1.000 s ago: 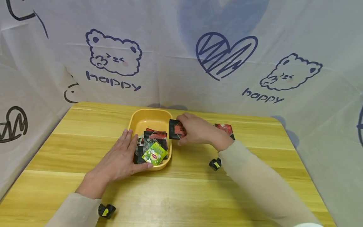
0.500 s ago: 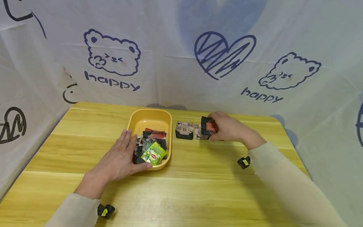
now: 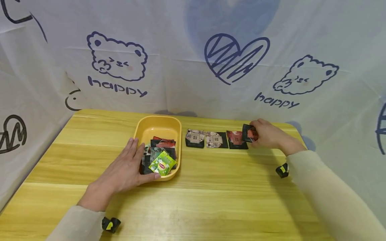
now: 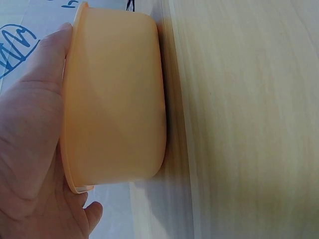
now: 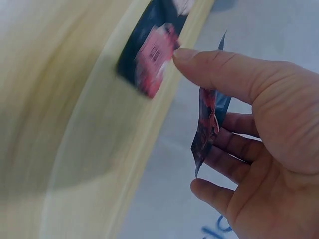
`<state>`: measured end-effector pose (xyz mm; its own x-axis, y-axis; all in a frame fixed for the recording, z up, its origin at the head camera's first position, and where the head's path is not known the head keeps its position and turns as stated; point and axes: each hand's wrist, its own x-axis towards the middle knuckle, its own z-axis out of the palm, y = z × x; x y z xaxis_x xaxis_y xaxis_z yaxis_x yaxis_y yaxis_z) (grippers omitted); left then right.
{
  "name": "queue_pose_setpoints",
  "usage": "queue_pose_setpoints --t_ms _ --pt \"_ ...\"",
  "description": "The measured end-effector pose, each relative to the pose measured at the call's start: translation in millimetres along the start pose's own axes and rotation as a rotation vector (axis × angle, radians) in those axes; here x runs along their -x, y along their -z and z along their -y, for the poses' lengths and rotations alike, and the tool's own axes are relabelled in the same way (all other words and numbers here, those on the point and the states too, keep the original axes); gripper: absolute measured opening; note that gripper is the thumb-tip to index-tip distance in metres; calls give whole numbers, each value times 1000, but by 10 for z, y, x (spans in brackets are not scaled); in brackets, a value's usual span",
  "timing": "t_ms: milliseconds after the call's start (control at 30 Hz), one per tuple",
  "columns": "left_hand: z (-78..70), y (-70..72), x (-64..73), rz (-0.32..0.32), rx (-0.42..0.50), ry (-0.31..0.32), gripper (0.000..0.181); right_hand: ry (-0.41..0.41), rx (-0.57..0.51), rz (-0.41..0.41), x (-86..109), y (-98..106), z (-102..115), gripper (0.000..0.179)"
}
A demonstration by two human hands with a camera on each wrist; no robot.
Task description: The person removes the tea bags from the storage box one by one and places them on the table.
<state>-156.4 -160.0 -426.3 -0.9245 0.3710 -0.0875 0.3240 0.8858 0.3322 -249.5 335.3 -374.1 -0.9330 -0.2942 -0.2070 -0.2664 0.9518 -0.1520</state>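
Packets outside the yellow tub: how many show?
4. In a row right of the tub: a first beige packet, a second beige packet, then a red packet; the right hand holds a dark packet. The hand could hide more.

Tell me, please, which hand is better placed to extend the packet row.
Probably the right hand: it holds a packet at the right end of the row; the left hand rests on the container.

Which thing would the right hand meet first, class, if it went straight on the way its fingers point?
Probably the red-and-black packet lying on the table, just beyond the gripped packet in the right hand. Height is unclear, so it might pass over.
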Motion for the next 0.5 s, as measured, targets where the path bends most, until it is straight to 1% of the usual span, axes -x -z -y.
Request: queue_pose_setpoints --t_ms 167,300,400,500 --pt "1 6 4 5 4 -2 131 -24 22 8 12 -29 -188 82" --pt "8 7 0 3 -9 -2 131 -9 28 29 -26 -90 -283 82" --pt "9 6 -1 5 -12 -2 134 -6 32 67 -49 -132 -323 81" --pt "5 3 1 8 -9 -3 135 -24 40 109 -58 -165 -343 82"
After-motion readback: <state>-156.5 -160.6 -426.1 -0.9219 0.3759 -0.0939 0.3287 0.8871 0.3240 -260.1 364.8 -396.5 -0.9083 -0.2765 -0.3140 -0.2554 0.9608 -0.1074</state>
